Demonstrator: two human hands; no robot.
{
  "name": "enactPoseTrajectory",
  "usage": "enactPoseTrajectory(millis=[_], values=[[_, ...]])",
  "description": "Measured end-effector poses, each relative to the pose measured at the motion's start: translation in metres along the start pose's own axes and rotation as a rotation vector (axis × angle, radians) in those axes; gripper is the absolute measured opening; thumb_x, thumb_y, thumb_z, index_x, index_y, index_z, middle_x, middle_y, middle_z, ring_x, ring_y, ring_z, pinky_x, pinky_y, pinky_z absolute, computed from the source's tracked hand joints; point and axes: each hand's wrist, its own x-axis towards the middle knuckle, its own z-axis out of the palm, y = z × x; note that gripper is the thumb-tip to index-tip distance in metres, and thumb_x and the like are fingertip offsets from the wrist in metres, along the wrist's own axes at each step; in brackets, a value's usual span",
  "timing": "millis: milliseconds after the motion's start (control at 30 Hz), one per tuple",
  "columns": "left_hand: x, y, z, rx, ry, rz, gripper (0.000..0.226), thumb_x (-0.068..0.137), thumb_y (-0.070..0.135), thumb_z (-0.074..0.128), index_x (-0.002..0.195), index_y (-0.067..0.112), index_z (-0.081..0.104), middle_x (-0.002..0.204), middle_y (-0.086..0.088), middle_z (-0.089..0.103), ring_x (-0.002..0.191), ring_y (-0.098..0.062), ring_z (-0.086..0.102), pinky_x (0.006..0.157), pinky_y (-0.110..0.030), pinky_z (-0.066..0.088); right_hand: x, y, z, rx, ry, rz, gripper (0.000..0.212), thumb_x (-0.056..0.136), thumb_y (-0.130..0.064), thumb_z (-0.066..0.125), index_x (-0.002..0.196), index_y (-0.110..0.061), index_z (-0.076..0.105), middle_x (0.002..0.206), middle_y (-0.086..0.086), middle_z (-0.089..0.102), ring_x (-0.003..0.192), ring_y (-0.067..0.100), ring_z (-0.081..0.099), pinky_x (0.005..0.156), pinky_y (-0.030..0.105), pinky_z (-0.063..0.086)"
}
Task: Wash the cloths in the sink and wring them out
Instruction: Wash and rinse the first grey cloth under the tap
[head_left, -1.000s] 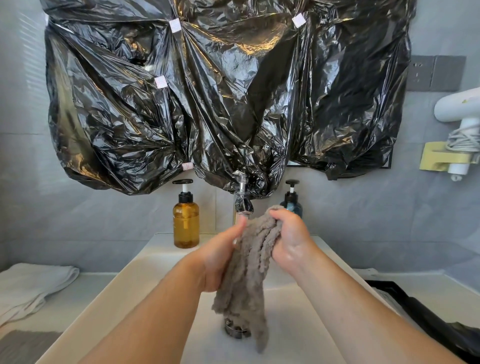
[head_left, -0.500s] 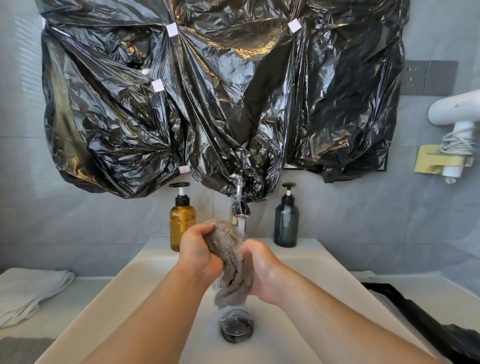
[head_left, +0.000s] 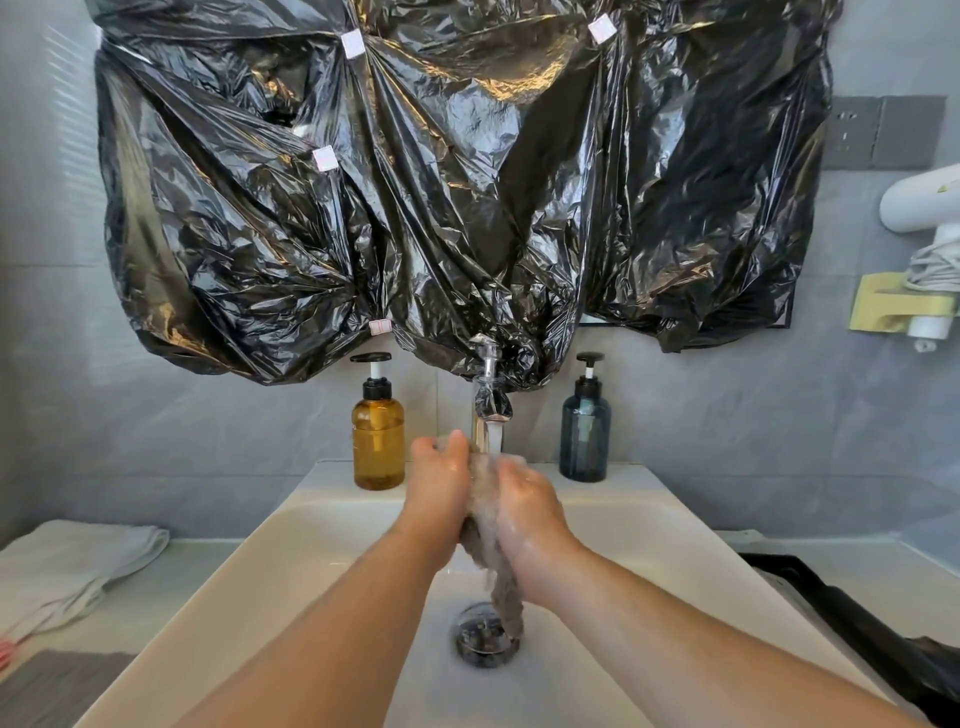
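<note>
A wet grey-brown cloth (head_left: 506, 597) is squeezed between my two hands over the white sink (head_left: 322, 525). My left hand (head_left: 439, 486) grips its upper part, and my right hand (head_left: 524, 506) grips it from the right. Water runs from the chrome tap (head_left: 488, 400) onto the cloth and my fingers. The cloth's lower end hangs down to the round metal drain (head_left: 485, 636). Most of the cloth is hidden between my palms.
An amber pump bottle (head_left: 378, 436) and a dark blue pump bottle (head_left: 585, 434) flank the tap. A folded white towel (head_left: 72, 564) lies on the left counter, above a grey cloth (head_left: 47, 686). A black tray (head_left: 857, 618) sits at right. Black plastic sheeting (head_left: 457, 182) covers the wall.
My hands carried the cloth lower and further forward, under the running water. The cloth went from hanging long, to bunched, to pressed between both palms.
</note>
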Motion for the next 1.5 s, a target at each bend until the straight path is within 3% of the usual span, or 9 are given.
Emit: enactPoseTrajectory(millis=[133,233,400,600,733,933,1067,1167,1500], values=[[-0.013,-0.001,0.003,0.363,-0.283,0.065,0.016,0.103,0.015,0.046,0.098,0.011,0.061,0.093,-0.007,0.063,0.085,-0.017,0.064,0.077,-0.028,0.051,0.003,-0.007,-0.013,-0.382,-0.052,-0.207,0.013,0.101,-0.011,0.05,0.091,-0.018,0.055,0.101,0.005,0.066,0.097,0.018,0.063,0.075,0.017,0.04],[-0.022,0.001,-0.001,0.256,-0.436,0.018,0.033,0.105,0.025,0.043,0.093,0.006,0.068,0.071,-0.01,0.07,0.063,-0.023,0.067,0.053,-0.025,0.049,0.007,-0.015,-0.022,-0.297,0.041,-0.167,0.015,0.101,-0.017,0.048,0.094,-0.009,0.059,0.105,0.016,0.067,0.101,0.032,0.064,0.088,0.036,0.05],[-0.019,0.006,-0.01,0.088,-0.602,-0.232,0.038,0.1,0.041,0.05,0.126,0.014,0.061,0.116,-0.018,0.07,0.097,-0.035,0.072,0.075,-0.049,0.062,0.008,-0.036,-0.03,0.144,0.162,-0.088,0.014,0.105,-0.02,0.041,0.105,-0.015,0.054,0.106,0.02,0.064,0.098,0.033,0.063,0.089,0.046,0.054],[-0.012,0.012,-0.011,-0.448,-0.395,-0.264,0.025,0.095,-0.001,0.041,0.113,0.002,0.057,0.1,-0.023,0.073,0.092,-0.034,0.068,0.074,-0.043,0.059,0.008,-0.042,-0.034,0.131,0.133,-0.033,0.015,0.086,-0.008,0.05,0.088,-0.008,0.064,0.096,0.017,0.068,0.086,0.031,0.062,0.077,0.038,0.047],[-0.014,0.012,-0.012,-0.658,-0.22,-0.324,0.036,0.1,0.03,0.048,0.103,-0.003,0.064,0.091,-0.026,0.075,0.096,-0.04,0.067,0.084,-0.052,0.052,-0.011,-0.032,-0.019,-0.042,-0.077,0.041,0.034,0.101,-0.031,0.04,0.084,-0.009,0.06,0.089,0.015,0.07,0.085,0.027,0.065,0.079,0.038,0.052],[-0.008,-0.009,-0.001,-0.215,-0.134,-0.167,0.049,0.106,0.043,0.039,0.125,0.001,0.059,0.098,-0.01,0.07,0.094,-0.029,0.066,0.091,-0.046,0.054,-0.024,-0.016,0.0,-0.187,-0.087,-0.123,0.036,0.1,-0.047,0.037,0.094,-0.024,0.064,0.093,0.0,0.072,0.098,0.022,0.068,0.092,0.04,0.054],[-0.01,-0.008,0.002,0.115,-0.235,-0.042,0.034,0.106,0.02,0.037,0.126,0.001,0.057,0.086,0.0,0.057,0.079,-0.017,0.057,0.072,-0.035,0.052,-0.017,-0.023,-0.015,-0.337,-0.031,-0.232,0.032,0.107,-0.02,0.035,0.096,-0.017,0.065,0.092,0.008,0.067,0.086,0.019,0.062,0.079,0.02,0.048],[-0.016,-0.004,-0.003,0.269,-0.341,-0.087,0.029,0.102,0.02,0.039,0.103,0.006,0.064,0.079,-0.008,0.065,0.068,-0.02,0.063,0.057,-0.031,0.049,-0.005,-0.022,-0.024,-0.374,0.022,-0.184,0.026,0.108,-0.028,0.032,0.1,-0.016,0.054,0.095,0.002,0.059,0.082,0.012,0.052,0.071,0.03,0.041],[-0.013,0.003,-0.009,-0.381,-0.578,-0.579,0.058,0.088,0.052,0.054,0.115,0.003,0.072,0.114,-0.025,0.068,0.098,-0.043,0.065,0.076,-0.056,0.058,0.007,-0.043,-0.031,0.178,0.131,-0.168,0.031,0.1,-0.004,0.041,0.108,-0.016,0.069,0.116,0.017,0.068,0.11,0.032,0.065,0.096,0.047,0.054]])
